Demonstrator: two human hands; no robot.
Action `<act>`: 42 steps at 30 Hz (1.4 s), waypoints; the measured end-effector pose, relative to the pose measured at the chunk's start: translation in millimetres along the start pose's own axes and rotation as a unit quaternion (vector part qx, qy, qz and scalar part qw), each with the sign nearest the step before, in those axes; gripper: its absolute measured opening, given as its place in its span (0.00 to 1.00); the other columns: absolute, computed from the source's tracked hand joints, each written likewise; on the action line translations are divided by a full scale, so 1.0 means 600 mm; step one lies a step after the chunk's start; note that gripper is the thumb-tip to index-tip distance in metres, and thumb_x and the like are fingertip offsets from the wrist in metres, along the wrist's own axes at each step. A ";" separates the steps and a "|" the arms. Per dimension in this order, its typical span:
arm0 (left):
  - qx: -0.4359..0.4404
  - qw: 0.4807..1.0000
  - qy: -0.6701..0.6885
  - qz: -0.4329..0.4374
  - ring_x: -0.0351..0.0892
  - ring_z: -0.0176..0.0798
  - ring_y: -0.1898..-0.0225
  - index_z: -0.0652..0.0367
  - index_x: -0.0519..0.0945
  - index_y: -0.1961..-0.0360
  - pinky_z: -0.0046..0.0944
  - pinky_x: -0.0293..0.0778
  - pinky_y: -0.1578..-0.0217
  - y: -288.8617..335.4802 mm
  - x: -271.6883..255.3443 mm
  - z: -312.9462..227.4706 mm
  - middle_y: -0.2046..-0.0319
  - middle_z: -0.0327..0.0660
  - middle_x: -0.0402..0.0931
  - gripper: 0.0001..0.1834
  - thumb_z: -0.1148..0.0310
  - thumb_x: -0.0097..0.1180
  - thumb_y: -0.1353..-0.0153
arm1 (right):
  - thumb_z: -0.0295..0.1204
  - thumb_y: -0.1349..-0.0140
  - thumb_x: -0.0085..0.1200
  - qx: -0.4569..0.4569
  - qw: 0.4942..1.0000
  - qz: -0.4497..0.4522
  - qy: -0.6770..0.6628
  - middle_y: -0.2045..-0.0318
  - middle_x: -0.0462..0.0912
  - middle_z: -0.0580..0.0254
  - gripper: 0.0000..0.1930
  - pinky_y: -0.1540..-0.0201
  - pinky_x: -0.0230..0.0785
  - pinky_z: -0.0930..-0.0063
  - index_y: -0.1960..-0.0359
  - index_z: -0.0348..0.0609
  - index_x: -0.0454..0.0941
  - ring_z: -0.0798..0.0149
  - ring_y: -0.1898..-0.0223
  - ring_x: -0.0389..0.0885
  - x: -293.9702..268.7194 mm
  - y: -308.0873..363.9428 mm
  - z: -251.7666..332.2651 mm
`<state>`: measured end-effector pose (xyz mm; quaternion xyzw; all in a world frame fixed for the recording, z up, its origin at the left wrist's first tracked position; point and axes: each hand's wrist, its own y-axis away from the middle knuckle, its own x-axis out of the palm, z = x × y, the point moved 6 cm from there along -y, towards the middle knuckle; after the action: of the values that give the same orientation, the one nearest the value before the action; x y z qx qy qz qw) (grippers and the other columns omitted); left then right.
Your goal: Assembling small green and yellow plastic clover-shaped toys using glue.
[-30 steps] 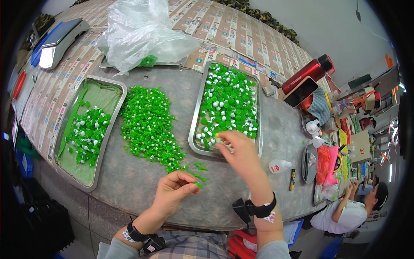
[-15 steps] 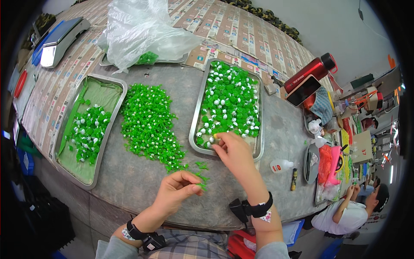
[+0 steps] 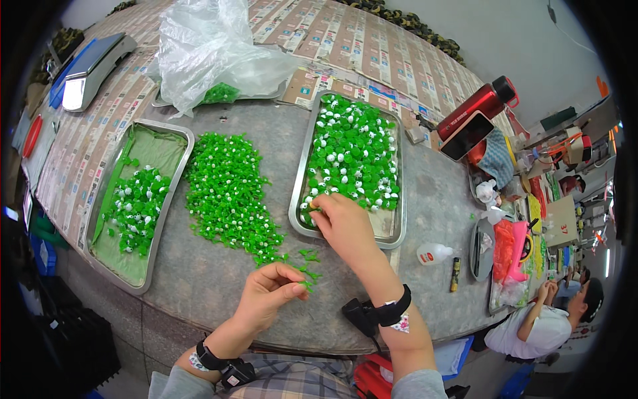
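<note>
Both forearms (image 3: pixel 411 349) forward, right hand (image 3: pixel 342 223) over a tray (image 3: pixel 301 163)

In my left hand (image 3: pixel 271 292) I pinch a small green piece (image 3: pixel 307 284), its exact shape hard to make out. Beyond that hand sprawls a loose green heap (image 3: pixel 229 193) dotted white. Beyond my right hand (image 3: pixel 347 227), rounded green-and-white pieces (image 3: pixel 351 147), some dark-marked, crowd together, jumbled.

Grey wall (image 3: pixel 515 50), prob. tiled flr (image 3: pixel 159 339)
</note>
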<state>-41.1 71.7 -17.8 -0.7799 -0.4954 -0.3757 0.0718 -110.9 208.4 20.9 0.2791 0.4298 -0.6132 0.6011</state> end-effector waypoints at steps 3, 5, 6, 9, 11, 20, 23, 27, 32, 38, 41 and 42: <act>0.000 1.000 0.004 -0.005 0.70 0.34 0.74 0.62 0.71 0.76 0.34 0.72 0.73 0.001 -0.002 0.000 0.75 0.41 0.70 0.05 0.76 0.54 0.55 | 0.25 0.57 0.49 -0.005 0.998 0.021 0.063 0.79 0.71 0.59 0.06 0.73 0.63 0.66 0.75 0.41 0.68 0.58 0.73 0.72 -0.003 -0.001 0.007; 0.000 1.000 0.007 -0.001 0.70 0.34 0.74 0.62 0.71 0.76 0.34 0.71 0.73 0.000 0.001 0.001 0.75 0.41 0.70 0.05 0.76 0.54 0.55 | 0.24 0.57 0.49 -0.009 0.998 0.023 0.064 0.79 0.71 0.58 0.06 0.72 0.63 0.65 0.76 0.40 0.67 0.57 0.73 0.72 -0.008 0.001 0.009; 0.001 1.000 0.004 0.001 0.70 0.34 0.74 0.62 0.71 0.76 0.34 0.71 0.73 0.000 0.002 0.001 0.76 0.41 0.70 0.05 0.77 0.54 0.55 | 0.23 0.58 0.48 -0.012 0.997 0.025 0.065 0.79 0.70 0.57 0.06 0.72 0.63 0.64 0.77 0.40 0.66 0.55 0.73 0.71 -0.011 0.002 0.010; 0.005 1.000 0.006 0.017 0.70 0.35 0.74 0.61 0.71 0.76 0.34 0.71 0.73 0.000 0.004 -0.001 0.76 0.42 0.70 0.05 0.76 0.54 0.55 | 0.23 0.57 0.49 0.030 0.999 0.015 -0.032 0.77 0.71 0.58 0.07 0.70 0.65 0.71 0.73 0.38 0.68 0.60 0.72 0.73 -0.045 0.018 0.016; 0.011 1.000 0.012 0.021 0.71 0.35 0.75 0.61 0.70 0.76 0.35 0.71 0.72 0.002 -0.004 -0.003 0.76 0.42 0.70 0.05 0.76 0.54 0.55 | 0.23 0.56 0.50 0.061 0.983 0.029 -0.172 0.75 0.72 0.60 0.09 0.69 0.65 0.75 0.70 0.38 0.68 0.64 0.71 0.73 -0.066 0.046 0.033; 0.001 0.996 0.064 0.054 0.74 0.40 0.71 0.60 0.70 0.76 0.36 0.71 0.71 0.002 0.018 -0.009 0.75 0.45 0.72 0.06 0.73 0.54 0.54 | 0.19 0.51 0.49 0.247 0.751 0.044 -0.611 0.68 0.74 0.63 0.09 0.65 0.65 0.84 0.65 0.35 0.71 0.74 0.67 0.72 -0.002 0.159 0.045; -0.012 0.997 0.069 0.040 0.74 0.40 0.72 0.60 0.69 0.75 0.35 0.71 0.71 0.004 0.011 -0.004 0.75 0.45 0.72 0.07 0.73 0.54 0.54 | 0.23 0.50 0.50 0.248 0.760 0.075 -0.596 0.68 0.74 0.65 0.11 0.65 0.64 0.85 0.64 0.35 0.70 0.76 0.67 0.72 0.000 0.169 0.042; -0.015 0.996 0.067 0.050 0.73 0.38 0.73 0.60 0.69 0.75 0.34 0.71 0.71 0.004 0.017 -0.003 0.75 0.45 0.72 0.06 0.73 0.54 0.53 | 0.22 0.50 0.51 0.240 0.771 0.069 -0.586 0.67 0.74 0.64 0.12 0.64 0.64 0.85 0.63 0.35 0.70 0.75 0.66 0.72 -0.001 0.177 0.040; -0.029 0.994 0.077 0.076 0.74 0.37 0.69 0.63 0.70 0.73 0.34 0.71 0.67 0.004 0.011 0.003 0.72 0.45 0.72 0.05 0.75 0.51 0.51 | 0.22 0.51 0.51 0.226 0.778 0.059 -0.583 0.67 0.75 0.64 0.13 0.65 0.65 0.86 0.62 0.35 0.70 0.75 0.67 0.73 0.001 0.178 0.041; -0.020 0.995 0.054 0.079 0.74 0.37 0.70 0.64 0.70 0.72 0.34 0.72 0.67 0.005 0.010 0.005 0.72 0.45 0.72 0.05 0.77 0.51 0.51 | 0.21 0.51 0.51 0.280 0.754 0.083 -0.588 0.69 0.75 0.64 0.11 0.66 0.65 0.86 0.64 0.34 0.70 0.75 0.67 0.73 0.003 0.182 0.038; -0.022 0.996 0.043 0.077 0.74 0.36 0.70 0.65 0.70 0.72 0.33 0.72 0.67 0.005 0.011 0.004 0.72 0.44 0.72 0.05 0.77 0.51 0.51 | 0.19 0.51 0.50 0.300 0.738 0.089 -0.598 0.68 0.75 0.61 0.11 0.64 0.66 0.85 0.64 0.33 0.70 0.74 0.66 0.74 0.007 0.186 0.030; -0.017 0.998 0.038 0.055 0.74 0.36 0.70 0.65 0.70 0.72 0.33 0.72 0.67 0.004 0.007 0.004 0.71 0.44 0.72 0.05 0.77 0.51 0.51 | 0.18 0.52 0.50 0.274 0.736 0.051 -0.617 0.68 0.75 0.60 0.10 0.63 0.66 0.84 0.65 0.33 0.70 0.73 0.66 0.74 -0.003 0.182 0.028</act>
<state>-37.2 74.7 -15.9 -0.7923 -0.4419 -0.4090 0.0981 -0.9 204.9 9.7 0.0139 -0.2363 -0.7109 0.6623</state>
